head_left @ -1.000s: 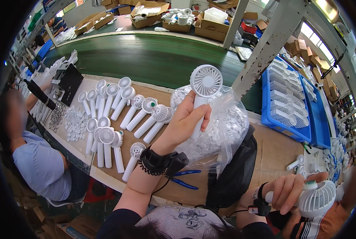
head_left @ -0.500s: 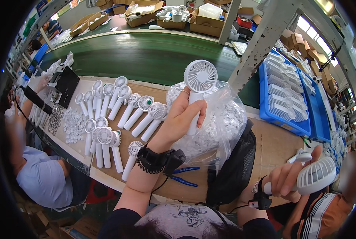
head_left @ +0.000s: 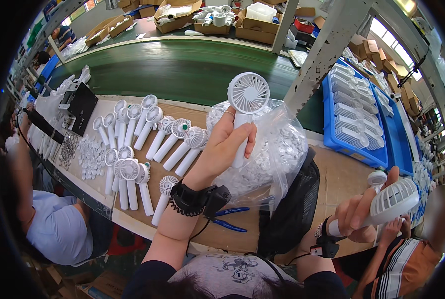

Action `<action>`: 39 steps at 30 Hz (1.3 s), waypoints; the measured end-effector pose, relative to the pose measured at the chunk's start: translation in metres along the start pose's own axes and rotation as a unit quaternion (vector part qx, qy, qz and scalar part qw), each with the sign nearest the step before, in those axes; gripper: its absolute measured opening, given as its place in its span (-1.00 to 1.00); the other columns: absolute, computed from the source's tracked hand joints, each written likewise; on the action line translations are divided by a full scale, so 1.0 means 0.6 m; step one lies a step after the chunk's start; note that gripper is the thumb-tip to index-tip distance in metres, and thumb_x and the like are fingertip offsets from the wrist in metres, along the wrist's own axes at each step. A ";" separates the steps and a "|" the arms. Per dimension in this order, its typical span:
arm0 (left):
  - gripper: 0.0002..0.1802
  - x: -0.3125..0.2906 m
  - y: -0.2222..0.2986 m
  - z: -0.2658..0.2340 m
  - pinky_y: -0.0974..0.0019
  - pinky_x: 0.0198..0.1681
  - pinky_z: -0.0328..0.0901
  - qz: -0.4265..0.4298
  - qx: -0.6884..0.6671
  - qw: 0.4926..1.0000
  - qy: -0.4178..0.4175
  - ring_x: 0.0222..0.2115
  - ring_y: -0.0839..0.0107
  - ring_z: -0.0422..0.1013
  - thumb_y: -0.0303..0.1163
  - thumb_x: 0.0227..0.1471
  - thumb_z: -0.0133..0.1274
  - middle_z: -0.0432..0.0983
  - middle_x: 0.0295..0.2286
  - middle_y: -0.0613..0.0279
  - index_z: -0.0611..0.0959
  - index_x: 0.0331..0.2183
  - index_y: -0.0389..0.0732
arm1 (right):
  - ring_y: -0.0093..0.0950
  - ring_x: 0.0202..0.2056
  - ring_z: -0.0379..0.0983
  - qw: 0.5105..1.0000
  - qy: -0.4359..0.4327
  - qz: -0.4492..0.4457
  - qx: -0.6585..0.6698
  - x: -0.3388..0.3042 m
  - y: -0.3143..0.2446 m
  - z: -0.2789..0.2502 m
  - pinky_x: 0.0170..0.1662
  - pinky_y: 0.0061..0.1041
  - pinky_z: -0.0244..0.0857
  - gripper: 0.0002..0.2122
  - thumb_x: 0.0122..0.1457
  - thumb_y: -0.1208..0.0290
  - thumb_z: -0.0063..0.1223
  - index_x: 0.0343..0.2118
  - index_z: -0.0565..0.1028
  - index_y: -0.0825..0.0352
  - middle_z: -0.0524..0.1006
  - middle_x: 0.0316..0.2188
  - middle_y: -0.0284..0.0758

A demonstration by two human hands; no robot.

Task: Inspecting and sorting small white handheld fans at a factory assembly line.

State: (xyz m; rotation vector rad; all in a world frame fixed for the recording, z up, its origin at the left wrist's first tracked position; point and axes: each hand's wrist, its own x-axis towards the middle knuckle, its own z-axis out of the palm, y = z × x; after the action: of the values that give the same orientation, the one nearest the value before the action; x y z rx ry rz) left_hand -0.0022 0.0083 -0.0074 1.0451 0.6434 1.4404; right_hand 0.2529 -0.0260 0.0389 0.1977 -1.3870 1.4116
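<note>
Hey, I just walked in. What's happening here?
The person's left hand grips a white handheld fan by its handle, while the right hand holds a second fan. More white fans lie grouped toward the left of the bench. A clear bag of small white parts sits mid-bench, with blue-handled pliers lying nearby.

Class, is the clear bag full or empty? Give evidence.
Largely full: many small white parts show through the bag beside the left hand.

Objects around a green conveyor belt (head_left: 172, 70).
Beyond the belt, cardboard boxes (head_left: 256, 36); to its right, 2 blue trays (head_left: 357, 154); on its near side, blue-handled pliers (head_left: 230, 225).
</note>
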 end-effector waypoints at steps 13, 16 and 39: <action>-0.56 0.000 0.001 0.001 0.55 -0.58 0.18 0.000 -0.002 1.000 0.001 -0.63 0.63 0.23 -0.48 0.01 -0.25 0.28 -0.55 0.31 0.12 -0.04 -0.32 | -0.51 -0.78 0.20 0.998 0.069 -0.013 0.002 0.000 0.010 0.007 -0.77 -0.66 0.10 -0.11 -0.10 0.62 0.00 0.12 -0.47 0.25 0.33 -0.55 -0.15; -0.57 -0.001 0.001 0.001 0.55 -0.58 0.18 0.000 -0.001 1.000 0.003 -0.64 0.63 0.23 -0.47 0.01 -0.25 0.28 -0.55 0.31 0.12 -0.05 -0.32 | -0.51 -0.78 0.20 0.997 0.072 -0.010 0.004 0.002 0.011 0.006 -0.78 -0.66 0.10 -0.10 -0.11 0.61 0.01 0.12 -0.47 0.25 0.34 -0.54 -0.15; -0.66 -0.027 0.028 0.020 0.52 -0.57 0.19 0.026 -0.041 0.999 0.005 -0.63 0.58 0.22 -0.47 0.02 -0.27 0.27 -0.54 0.26 0.16 -0.12 -0.30 | -0.59 -0.76 0.17 0.966 0.231 0.071 -0.097 0.032 0.056 0.002 -0.76 -0.71 0.05 -0.42 -0.09 0.42 -0.10 0.00 0.00 0.51 0.31 -0.46 -0.13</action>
State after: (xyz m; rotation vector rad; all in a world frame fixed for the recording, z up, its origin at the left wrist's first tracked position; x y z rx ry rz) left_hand -0.0013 -0.0126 0.0089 0.9963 0.5628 1.5067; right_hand 0.2196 -0.0071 0.0333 -0.3463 -1.1526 1.3201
